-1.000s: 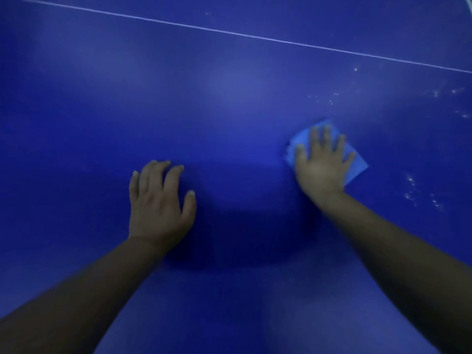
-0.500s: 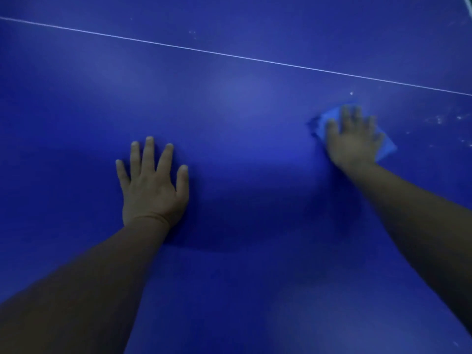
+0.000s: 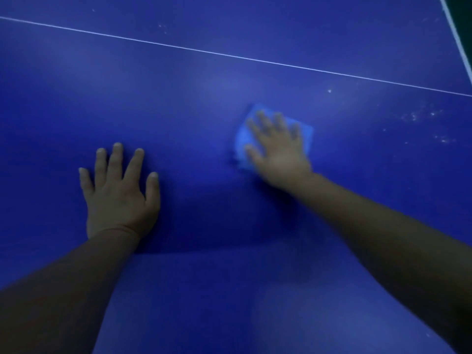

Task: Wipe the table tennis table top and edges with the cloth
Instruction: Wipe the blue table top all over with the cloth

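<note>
The dark blue table tennis table top (image 3: 204, 98) fills the view. A light blue cloth (image 3: 242, 139) lies flat on it right of centre, under my right hand (image 3: 278, 149), which presses on it with spread, straight fingers; the hand is motion-blurred. My left hand (image 3: 120, 190) rests flat on the bare table at the left, fingers spread, apart from the cloth.
A thin white line (image 3: 229, 56) crosses the table from upper left to right. White specks of dust (image 3: 419, 116) lie on the surface at the right. The table's white-edged border (image 3: 457, 34) and dark floor show at the top right corner.
My right hand has slid the cloth leftward and nearer to me, away from the white line. My left hand has stayed flat in about the same place.
</note>
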Demonstrator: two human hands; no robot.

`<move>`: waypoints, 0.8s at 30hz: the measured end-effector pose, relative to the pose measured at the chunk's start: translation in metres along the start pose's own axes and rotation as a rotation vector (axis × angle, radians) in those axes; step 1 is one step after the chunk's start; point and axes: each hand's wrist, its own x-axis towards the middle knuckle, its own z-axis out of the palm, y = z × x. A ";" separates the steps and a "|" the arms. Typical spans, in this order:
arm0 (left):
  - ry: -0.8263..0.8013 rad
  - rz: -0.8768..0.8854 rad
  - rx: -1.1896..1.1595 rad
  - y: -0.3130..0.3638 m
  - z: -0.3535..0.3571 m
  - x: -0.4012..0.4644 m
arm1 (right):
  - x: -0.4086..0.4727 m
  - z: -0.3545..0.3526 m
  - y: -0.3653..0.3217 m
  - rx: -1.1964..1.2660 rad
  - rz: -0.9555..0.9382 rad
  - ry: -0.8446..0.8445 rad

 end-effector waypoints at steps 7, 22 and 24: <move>-0.009 -0.002 0.001 0.001 -0.001 -0.002 | -0.010 -0.018 0.083 0.079 0.601 -0.026; 0.008 0.007 -0.002 0.000 0.000 -0.002 | 0.123 -0.011 -0.057 -0.018 0.029 -0.066; 0.006 0.007 -0.002 0.000 0.001 -0.002 | 0.118 -0.013 0.026 -0.075 0.231 -0.027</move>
